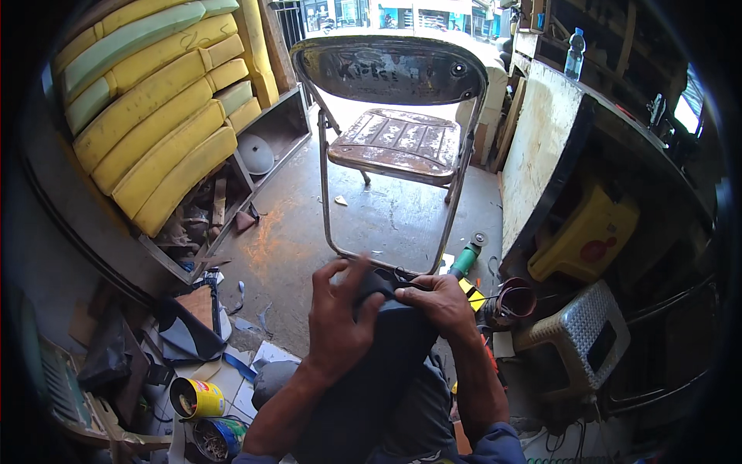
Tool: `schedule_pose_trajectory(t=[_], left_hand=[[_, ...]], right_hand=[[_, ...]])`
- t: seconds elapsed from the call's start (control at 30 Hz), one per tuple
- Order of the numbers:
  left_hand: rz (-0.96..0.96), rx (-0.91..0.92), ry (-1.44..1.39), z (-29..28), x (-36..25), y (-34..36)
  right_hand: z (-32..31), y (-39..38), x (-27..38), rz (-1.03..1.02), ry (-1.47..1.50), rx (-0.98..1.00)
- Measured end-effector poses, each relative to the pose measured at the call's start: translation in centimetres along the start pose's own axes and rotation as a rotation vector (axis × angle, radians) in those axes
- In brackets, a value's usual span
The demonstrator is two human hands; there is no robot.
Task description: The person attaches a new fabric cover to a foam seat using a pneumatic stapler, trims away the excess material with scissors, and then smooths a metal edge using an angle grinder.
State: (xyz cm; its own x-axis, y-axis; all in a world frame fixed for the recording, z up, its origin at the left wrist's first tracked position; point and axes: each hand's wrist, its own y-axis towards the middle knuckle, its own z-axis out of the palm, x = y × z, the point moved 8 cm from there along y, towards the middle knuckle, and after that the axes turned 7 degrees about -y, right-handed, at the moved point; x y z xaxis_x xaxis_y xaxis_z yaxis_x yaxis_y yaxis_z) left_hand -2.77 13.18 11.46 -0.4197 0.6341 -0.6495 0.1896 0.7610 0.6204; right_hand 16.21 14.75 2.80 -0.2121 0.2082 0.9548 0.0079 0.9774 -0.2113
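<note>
A long dark padded piece with black covering (386,363) lies across my lap. My right hand (444,305) pinches the covering at its far end, thumb on top. My left hand (340,305) is beside that end with fingers curved and apart, slightly blurred, the thumb near the black material. Just beyond my hands stands a worn metal folding chair (393,143) with a dark backrest and a rusty seat pan. A green angle grinder (465,259) lies on the floor to the right of my right hand.
Yellow and pale green foam slabs (154,124) are stacked at the left. Tins (197,398) and scraps sit at lower left. A dark red container (516,301) and woven-pattern plastic stool (576,336) are at right, below a worktop edge (583,89) with a water bottle (574,54).
</note>
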Motion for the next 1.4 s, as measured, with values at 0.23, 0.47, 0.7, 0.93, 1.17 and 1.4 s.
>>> schedule_pose_trajectory(t=[0.23, 0.47, 0.7, 0.93, 1.17, 1.4], left_hand=[[0.097, 0.36, 0.136, 2.3, -0.9, -1.0], [-0.081, 0.412, 0.125, 2.2, 2.0, -1.0], [-0.33, 0.503, 0.03, -0.2, 5.9, -1.7], [-0.434, 0.738, -0.308, -1.4, 5.3, -2.7], [-0.536, 0.655, -0.32, -3.3, 5.2, -2.7], [0.251, 0.442, 0.234, -3.0, -9.9, 10.0]], right_hand=[[0.7, 0.5, -0.8, 0.022, -0.094, 0.073], [-0.8, -0.5, -1.1, -0.161, -0.124, -0.121], [-10.1, -9.7, -21.3, 0.121, -0.503, -0.437], [-10.8, -26.6, -42.8, 0.846, -0.918, -0.274], [-9.0, -28.0, -47.4, 0.951, -0.778, -0.275], [-11.5, -28.2, -49.8, 1.005, -0.588, -0.206]])
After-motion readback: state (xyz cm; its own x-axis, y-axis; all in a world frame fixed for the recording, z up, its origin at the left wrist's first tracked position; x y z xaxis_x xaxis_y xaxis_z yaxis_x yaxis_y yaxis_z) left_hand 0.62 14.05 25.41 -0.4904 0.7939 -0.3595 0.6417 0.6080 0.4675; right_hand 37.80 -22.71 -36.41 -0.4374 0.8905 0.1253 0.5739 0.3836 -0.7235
